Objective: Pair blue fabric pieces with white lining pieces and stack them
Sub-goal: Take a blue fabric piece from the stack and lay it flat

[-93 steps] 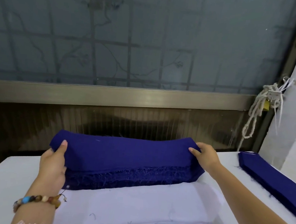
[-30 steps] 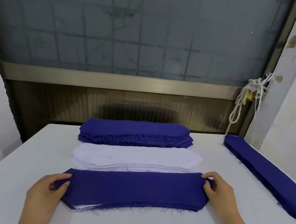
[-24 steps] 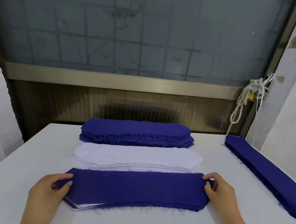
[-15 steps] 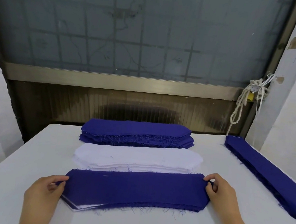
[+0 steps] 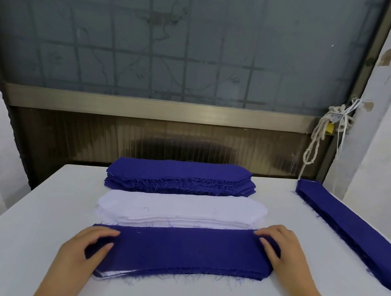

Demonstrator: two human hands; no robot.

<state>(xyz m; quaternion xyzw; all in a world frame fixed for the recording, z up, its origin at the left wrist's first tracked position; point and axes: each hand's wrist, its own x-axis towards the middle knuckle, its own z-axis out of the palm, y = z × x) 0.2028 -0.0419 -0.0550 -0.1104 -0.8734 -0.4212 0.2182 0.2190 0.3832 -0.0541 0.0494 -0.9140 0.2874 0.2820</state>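
Left grip released, fingers lying flat, pressing down on 9 o'clock end of paired stack. Right grip curling over stack's 3 o'clock end, grasping it. Stack sitting at 6 o'clock on white bench, blue piece topping, white lining edges peeking beneath. White lining pile lying just beyond, toward 12 o'clock; blue fabric pile resting behind that. Long blue strip pile running along 3 o'clock edge.
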